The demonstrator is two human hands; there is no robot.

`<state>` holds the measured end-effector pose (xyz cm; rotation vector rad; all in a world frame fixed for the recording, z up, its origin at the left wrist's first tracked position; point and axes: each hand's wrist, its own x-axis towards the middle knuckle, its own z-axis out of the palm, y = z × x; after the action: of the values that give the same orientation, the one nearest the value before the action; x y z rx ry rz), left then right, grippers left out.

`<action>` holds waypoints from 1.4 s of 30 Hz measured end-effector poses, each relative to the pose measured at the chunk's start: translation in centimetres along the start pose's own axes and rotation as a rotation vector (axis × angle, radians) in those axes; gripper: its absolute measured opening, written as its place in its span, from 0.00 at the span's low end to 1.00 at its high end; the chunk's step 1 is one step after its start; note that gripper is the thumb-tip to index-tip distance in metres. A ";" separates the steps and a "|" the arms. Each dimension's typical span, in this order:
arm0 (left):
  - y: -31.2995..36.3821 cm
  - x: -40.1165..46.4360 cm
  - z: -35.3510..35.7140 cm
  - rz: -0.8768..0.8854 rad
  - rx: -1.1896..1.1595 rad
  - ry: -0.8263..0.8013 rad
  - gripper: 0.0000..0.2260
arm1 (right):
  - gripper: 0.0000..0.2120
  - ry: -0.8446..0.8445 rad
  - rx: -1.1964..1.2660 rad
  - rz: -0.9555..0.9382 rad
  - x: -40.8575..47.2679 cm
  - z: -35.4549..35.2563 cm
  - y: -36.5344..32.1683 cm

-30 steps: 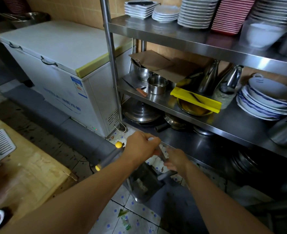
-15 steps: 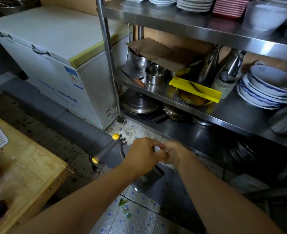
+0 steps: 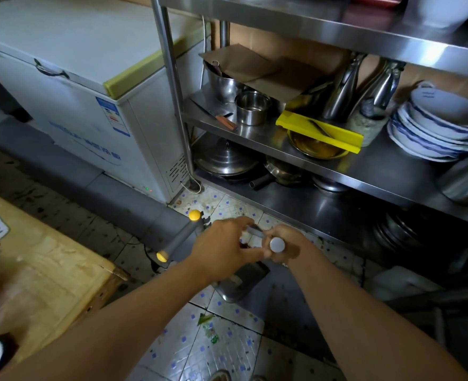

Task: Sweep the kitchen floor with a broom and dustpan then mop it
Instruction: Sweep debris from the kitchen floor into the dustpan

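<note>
Gripping handles, hands (image 3: 254, 247) over dustpan (image 3: 241, 281)

Both bare forearms reach forward and down from the bottom edge of the view and converge above the dustpan (image 3: 239, 281). The left hand (image 3: 223, 247) sits just left of and above the dustpan, palm down, knuckles up, its fingers (image 3: 248, 253) curled toward the right hand. The right hand (image 3: 285, 244) lies just right of it, touching it, fist closed around a round-capped metal handle (image 3: 277, 244) whose end points up at the camera.
</note>
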<state>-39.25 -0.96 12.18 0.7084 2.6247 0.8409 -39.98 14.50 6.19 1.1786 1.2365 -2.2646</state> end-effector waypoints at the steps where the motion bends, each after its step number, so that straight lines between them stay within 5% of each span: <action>1: -0.9 0.3 0.0 -0.015 0.029 0.021 0.32 | 0.22 0.017 -0.024 -0.004 0.9 -0.3 0.2; 6: -5.6 2.7 0.5 -0.235 0.335 0.059 0.42 | 0.02 0.134 -0.025 0.141 3.0 -1.4 0.4; 10: -9.2 4.2 0.9 -0.475 0.205 -0.017 0.44 | 0.12 0.186 -0.074 0.105 4.1 -2.0 0.7; 13: -11.9 4.8 1.6 -0.596 -0.022 -0.143 0.33 | 0.16 0.151 -0.158 0.045 4.4 -3.0 0.8; 18: -13.0 6.0 2.9 -0.576 -0.172 -0.138 0.08 | 0.17 0.176 -0.083 0.051 5.3 -5.3 1.2; 28: -7.8 8.8 5.9 -0.349 -0.015 0.089 0.10 | 0.07 0.380 0.150 0.146 7.2 -10.5 1.9; 42: -2.9 13.4 9.5 -0.298 0.045 0.186 0.12 | 0.12 0.621 -0.098 0.123 12.5 -20.1 -1.3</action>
<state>-47.55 8.58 1.27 0.2466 2.8244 0.7941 -38.02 32.84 -8.67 1.9419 1.4005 -1.7760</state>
